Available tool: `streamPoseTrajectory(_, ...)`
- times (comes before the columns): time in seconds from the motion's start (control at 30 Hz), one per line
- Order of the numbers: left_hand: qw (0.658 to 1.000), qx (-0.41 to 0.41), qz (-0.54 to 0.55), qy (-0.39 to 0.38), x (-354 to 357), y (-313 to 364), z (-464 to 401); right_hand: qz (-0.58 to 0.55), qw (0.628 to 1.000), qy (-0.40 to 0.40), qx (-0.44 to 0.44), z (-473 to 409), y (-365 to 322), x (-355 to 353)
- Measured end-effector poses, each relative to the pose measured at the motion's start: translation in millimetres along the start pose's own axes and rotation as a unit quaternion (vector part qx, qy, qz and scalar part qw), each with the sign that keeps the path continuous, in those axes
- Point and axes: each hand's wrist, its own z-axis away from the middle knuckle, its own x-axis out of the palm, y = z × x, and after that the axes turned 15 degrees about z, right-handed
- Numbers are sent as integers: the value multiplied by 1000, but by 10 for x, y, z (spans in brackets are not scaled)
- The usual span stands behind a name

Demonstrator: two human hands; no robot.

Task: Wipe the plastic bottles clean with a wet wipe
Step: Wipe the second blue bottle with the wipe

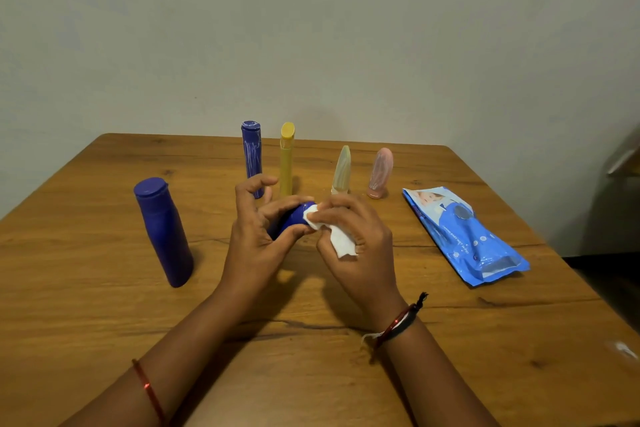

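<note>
Above a wooden table (104,288), the left hand (254,246) grips a blue bottle (292,220) while the right hand (360,246) pinches a white wet wipe (341,239) against its end. Farther back stand five more bottles (286,159); a wipes pack (464,236) lies right.

At frame centre a blue bottle (290,220) lay tilted with a crumpled white wet wipe (337,236) against its end, while five other bottles—a blue bottle (163,230) at left, a purple-blue one (252,156), a yellow one (286,159), a pale tube (342,170) and a pink tube (380,172)—stood upright behind.
</note>
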Motion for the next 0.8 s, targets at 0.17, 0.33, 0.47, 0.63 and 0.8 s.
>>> streamPoseTrajectory(0.17,993,-35,115,12,-32,-5,-28,43,998,-3,40,-28,130,-33)
streamPoseTrajectory(0.33,992,-24,123,16,-4,-9,-25,-6,998,24,54,-77,38,35)
streamPoseTrajectory(0.47,989,-23,147,21,-41,-26,-25,-10,1000,10,1,-42,10,40)
streamPoseTrajectory(0.63,989,-31,138,44,-81,38,-59,23,999,17,45,-56,47,-37)
streamPoseTrajectory(0.8,994,-18,93,46,-55,54,-45,34,999,7,-29,-162,-85,-56)
